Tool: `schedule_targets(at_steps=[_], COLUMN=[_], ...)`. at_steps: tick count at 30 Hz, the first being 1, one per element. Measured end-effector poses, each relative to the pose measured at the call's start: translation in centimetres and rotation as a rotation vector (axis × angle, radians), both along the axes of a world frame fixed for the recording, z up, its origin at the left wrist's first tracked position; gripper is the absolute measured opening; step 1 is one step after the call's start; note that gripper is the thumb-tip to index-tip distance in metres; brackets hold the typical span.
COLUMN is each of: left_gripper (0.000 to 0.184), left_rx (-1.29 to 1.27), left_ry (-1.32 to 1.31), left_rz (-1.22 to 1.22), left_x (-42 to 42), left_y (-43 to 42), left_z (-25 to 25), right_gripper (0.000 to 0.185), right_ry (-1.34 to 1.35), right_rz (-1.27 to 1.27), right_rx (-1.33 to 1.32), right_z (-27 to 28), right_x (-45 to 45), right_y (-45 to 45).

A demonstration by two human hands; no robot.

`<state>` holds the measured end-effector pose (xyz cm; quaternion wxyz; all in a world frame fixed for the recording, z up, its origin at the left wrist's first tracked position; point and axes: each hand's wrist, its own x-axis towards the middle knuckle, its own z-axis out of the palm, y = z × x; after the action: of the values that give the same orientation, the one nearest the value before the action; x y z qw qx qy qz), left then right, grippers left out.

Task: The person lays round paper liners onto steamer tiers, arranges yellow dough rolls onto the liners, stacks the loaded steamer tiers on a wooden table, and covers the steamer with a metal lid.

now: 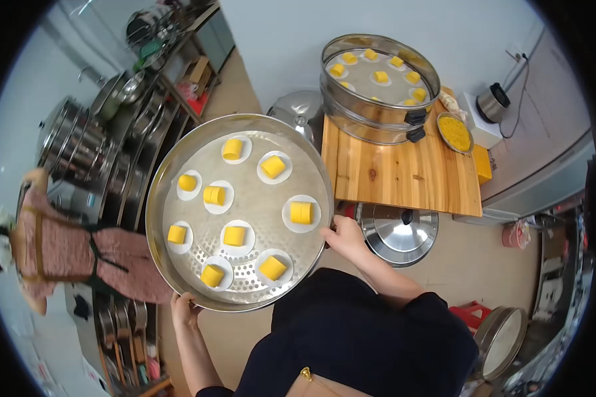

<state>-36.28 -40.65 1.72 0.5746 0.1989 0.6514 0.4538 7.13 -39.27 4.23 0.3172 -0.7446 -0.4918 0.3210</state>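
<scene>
A large round metal steamer tray is held up in front of my body. Several yellow dough pieces sit in it, each on a white paper round. Holes show in the lower part of its base. My left hand grips the rim at the lower left, and my right hand grips it at the right side. Beyond the tray, stacked steamer tiers with more yellow pieces stand on a wooden table.
A bowl of yellow food and a metal kettle are at the right. Under the table's front edge lies a domed lid. Shelves with pots line the left, where another person stands. A round container is lower right.
</scene>
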Motion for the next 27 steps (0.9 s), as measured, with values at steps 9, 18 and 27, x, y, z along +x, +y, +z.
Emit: schedule_targets(at_steps=[9,18,27], left_gripper=[0.035,0.039,0.031], left_rx=[0.111,0.193,0.127], left_ry=[0.010,-0.010,0.064], left_rz=[-0.489,-0.932,-1.153], left_x=[9.2,27.1,43.3], left_y=[25.7,45.6,56.4], left_z=[7.3,9.1,10.9], right_gripper=[0.033,0.033,0.039], right_ry=[-0.240,-0.330,-0.294], right_rz=[-0.384,-0.714,-0.930], right_rx=[0.144,0.219,0.229], right_z=[8.4,10.6,8.5], right_x=[3.6,11.8,20.6], right_y=[4.6,10.0,15.7])
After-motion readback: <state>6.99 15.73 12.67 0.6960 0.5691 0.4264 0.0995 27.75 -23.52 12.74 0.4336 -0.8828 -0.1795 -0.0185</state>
